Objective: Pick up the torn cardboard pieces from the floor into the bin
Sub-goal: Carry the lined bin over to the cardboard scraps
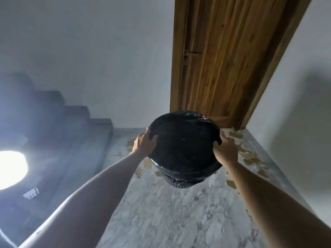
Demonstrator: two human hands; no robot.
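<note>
A black bin (184,149), lined with a glossy black plastic bag, is held up above the marble-patterned floor (170,212) by two bare arms reaching out from the camera; the left hand (144,144) is clasped on the bin's left rim, fingers curled over the bag's edge, while the right hand (226,149) is clamped on the right rim in the same manner; the bin is tipped so that its dark inside is turned toward the viewer. Torn cardboard pieces (250,157) are seen scattered on the floor beneath and around the bin, most thickly to its right along the white wall (295,104) and near the foot of a wooden door (223,59); further scraps are seen to the left, below the left wrist. A dark staircase (75,113) is seen at left, beside a bright glare of light (10,170).
</note>
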